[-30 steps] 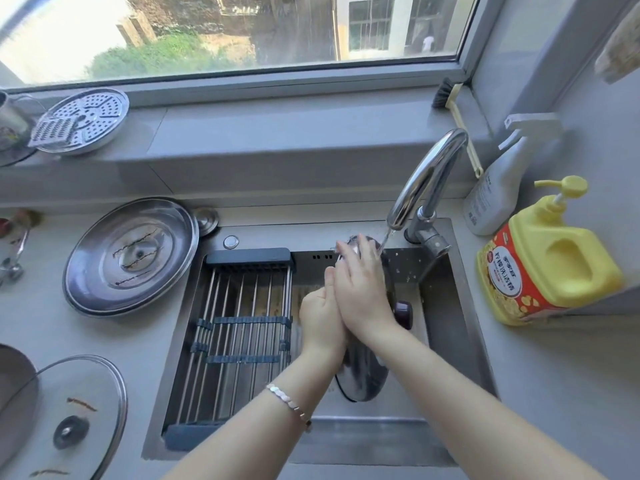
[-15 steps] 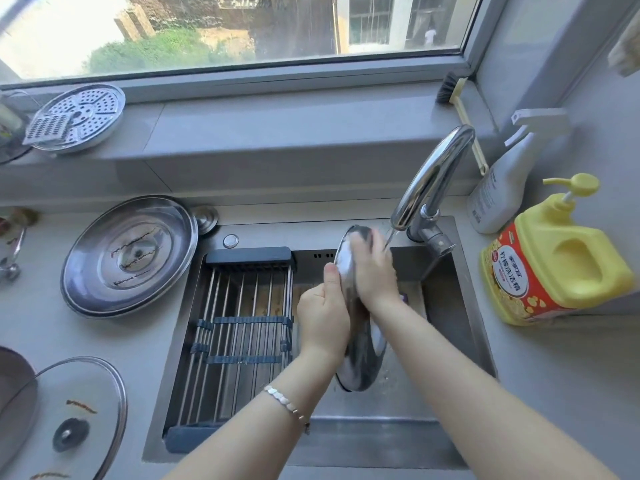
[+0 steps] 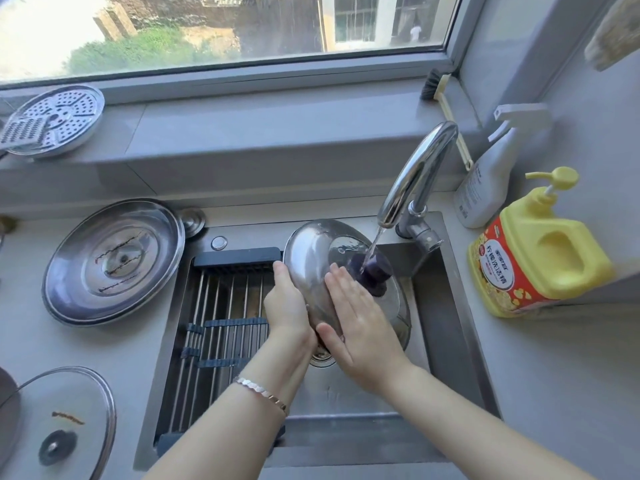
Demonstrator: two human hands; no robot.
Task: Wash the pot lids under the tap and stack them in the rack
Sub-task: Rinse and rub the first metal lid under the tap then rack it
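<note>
A steel pot lid (image 3: 318, 258) with a dark purple knob (image 3: 374, 273) is tilted over the sink, its top facing me. Water from the tap (image 3: 414, 174) falls onto the knob. My left hand (image 3: 287, 303) grips the lid's left rim. My right hand (image 3: 360, 327) lies flat on the lid's top with fingers spread. The roll-up rack (image 3: 221, 320) spans the sink's left half and holds nothing. A large steel lid (image 3: 110, 261) lies on the counter to the left. A glass lid (image 3: 65, 424) lies at the near left.
The sink (image 3: 446, 306) has a drain below the held lid. A yellow soap jug (image 3: 533, 251) and a white spray bottle (image 3: 488, 174) stand at the right. A perforated steamer plate (image 3: 52, 119) and a brush (image 3: 446, 109) rest on the windowsill.
The lid has turned from edge-on to showing its top and knob, and it has risen under the stream. My right hand slid down from the lid's upper edge to its lower face.
</note>
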